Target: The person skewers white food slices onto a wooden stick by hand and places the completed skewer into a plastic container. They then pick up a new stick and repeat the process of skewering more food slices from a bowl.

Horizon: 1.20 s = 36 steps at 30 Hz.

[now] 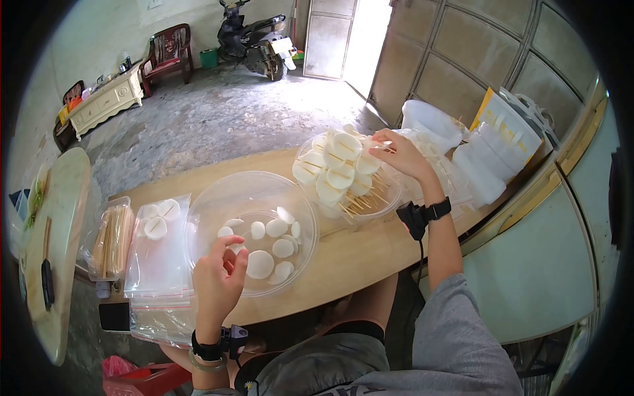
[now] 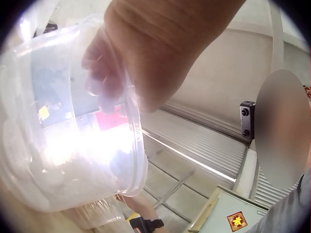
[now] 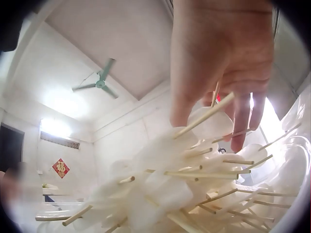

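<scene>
My left hand (image 1: 221, 280) reaches over the near left rim of a wide clear bowl (image 1: 305, 247), fingers loosely bent beside a small white disc (image 1: 236, 248); no grip on it shows. Through the bowl wall (image 2: 34, 165) those fingers look blurred. Flat white discs (image 1: 260, 264) lie in the bowl. My right hand (image 1: 404, 157) is at the right side of a heap of skewered white discs (image 1: 340, 175) in a second clear bowl. In the right wrist view, that hand (image 3: 223, 63) has its thumb and fingers around a skewered disc (image 3: 209, 121), its stick running toward the palm.
Left of the wide bowl lie clear plastic bags (image 1: 158, 257) with several skewered discs (image 1: 156, 228) on top, a tray of sticks (image 1: 111, 241) and a phone (image 1: 114, 317). Plastic-wrapped containers (image 1: 485, 158) stand at the table's right end. A round table (image 1: 69, 224) is at far left.
</scene>
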Each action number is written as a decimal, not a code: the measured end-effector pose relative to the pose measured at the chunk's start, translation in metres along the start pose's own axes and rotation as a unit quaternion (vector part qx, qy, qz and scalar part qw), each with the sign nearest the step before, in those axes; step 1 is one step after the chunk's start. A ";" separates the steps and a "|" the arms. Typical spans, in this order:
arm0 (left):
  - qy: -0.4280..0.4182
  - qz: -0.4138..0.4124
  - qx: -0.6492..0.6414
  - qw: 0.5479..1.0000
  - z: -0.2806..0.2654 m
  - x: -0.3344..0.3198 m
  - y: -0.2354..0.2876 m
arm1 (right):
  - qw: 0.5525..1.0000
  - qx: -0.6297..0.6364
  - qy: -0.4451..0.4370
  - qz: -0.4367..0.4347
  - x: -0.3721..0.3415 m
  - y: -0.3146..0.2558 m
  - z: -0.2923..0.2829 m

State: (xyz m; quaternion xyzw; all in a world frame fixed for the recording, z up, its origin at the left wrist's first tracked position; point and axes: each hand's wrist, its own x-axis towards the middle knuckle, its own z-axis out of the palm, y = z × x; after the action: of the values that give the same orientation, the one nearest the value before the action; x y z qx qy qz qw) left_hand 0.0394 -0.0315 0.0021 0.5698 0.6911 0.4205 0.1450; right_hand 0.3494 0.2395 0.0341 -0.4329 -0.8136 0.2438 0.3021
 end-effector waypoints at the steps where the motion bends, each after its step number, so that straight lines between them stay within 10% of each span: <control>1: 0.000 0.000 0.000 1.000 0.000 0.000 0.000 | 1.000 -0.003 0.010 -0.022 -0.002 -0.002 -0.001; 31: 0.012 0.013 -0.016 1.000 0.003 0.001 0.001 | 0.935 -0.230 0.177 -0.204 -0.046 -0.043 0.032; 36: 0.006 0.002 -0.018 1.000 0.002 -0.001 0.001 | 0.955 -0.214 0.062 -0.195 -0.078 -0.062 0.024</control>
State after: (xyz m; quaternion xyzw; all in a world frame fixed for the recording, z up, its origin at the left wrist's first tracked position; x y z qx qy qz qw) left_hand 0.0417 -0.0314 0.0018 0.5661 0.6829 0.4368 0.1501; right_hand 0.3327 0.1387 0.0367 -0.3348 -0.8950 -0.0271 0.2936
